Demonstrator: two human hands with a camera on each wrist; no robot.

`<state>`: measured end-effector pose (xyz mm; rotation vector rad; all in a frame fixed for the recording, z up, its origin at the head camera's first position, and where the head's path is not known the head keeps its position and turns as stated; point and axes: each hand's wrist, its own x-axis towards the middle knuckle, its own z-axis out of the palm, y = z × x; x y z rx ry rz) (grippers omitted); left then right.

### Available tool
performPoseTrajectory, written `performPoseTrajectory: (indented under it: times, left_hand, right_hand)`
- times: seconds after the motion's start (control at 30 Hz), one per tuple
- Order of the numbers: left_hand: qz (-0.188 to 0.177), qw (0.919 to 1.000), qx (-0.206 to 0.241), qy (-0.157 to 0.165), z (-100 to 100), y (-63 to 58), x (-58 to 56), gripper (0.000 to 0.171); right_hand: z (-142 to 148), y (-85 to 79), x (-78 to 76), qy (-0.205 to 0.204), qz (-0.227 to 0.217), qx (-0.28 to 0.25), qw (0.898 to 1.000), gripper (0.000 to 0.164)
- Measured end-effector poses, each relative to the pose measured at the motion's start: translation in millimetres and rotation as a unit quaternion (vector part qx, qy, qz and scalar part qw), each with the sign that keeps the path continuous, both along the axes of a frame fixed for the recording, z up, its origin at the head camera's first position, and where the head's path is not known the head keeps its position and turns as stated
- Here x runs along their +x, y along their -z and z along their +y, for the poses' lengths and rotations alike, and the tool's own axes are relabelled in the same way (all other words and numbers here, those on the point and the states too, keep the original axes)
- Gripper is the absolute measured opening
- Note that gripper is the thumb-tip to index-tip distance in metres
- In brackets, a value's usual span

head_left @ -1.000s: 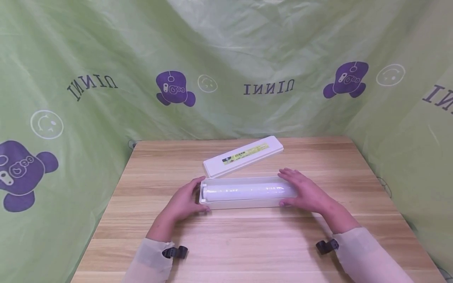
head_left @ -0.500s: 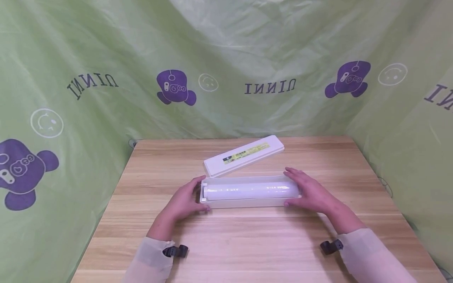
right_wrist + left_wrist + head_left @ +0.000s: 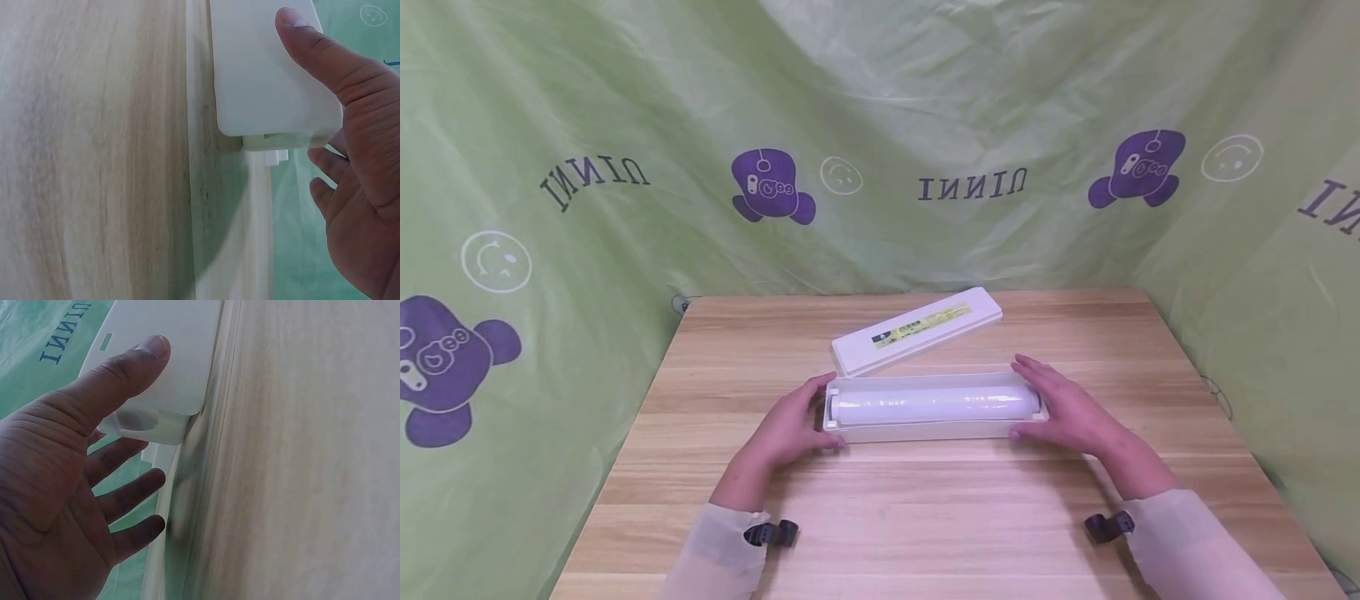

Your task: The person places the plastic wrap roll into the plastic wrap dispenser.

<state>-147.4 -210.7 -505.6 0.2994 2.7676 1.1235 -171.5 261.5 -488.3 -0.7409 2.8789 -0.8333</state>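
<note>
A long white plastic box (image 3: 925, 432) lies open on the table, holding a glossy roll of cling film (image 3: 932, 404). My left hand (image 3: 790, 425) grips its left end, the thumb on the front wall and the index finger behind. In the left wrist view the lower fingers are spread beside the box end (image 3: 181, 356). At the right end my right hand (image 3: 1067, 414) holds the box between a thumb in front and fingers at the back. The right wrist view shows that thumb against the front wall (image 3: 262, 75). Fingertips behind the box are partly hidden.
A white lid (image 3: 850, 354) with a yellow-green label lies slantwise just behind the box. The wooden table (image 3: 887, 517) ends at a green printed curtain (image 3: 880, 242) at the back and sides.
My right hand has slid a little to the right along the box, uncovering the right end of the roll. My left hand and the lid have stayed in place.
</note>
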Motion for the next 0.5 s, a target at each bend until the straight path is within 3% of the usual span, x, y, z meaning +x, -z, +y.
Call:
performPoseTrajectory:
  times: [0.5]
  left_hand:
    - [0.005,1.0,0.002,0.003,-1,2.7,-1.0,0.117]
  right_hand:
    - [13,2.3,1.9,0.011,-0.024,-0.008,1.0,0.121]
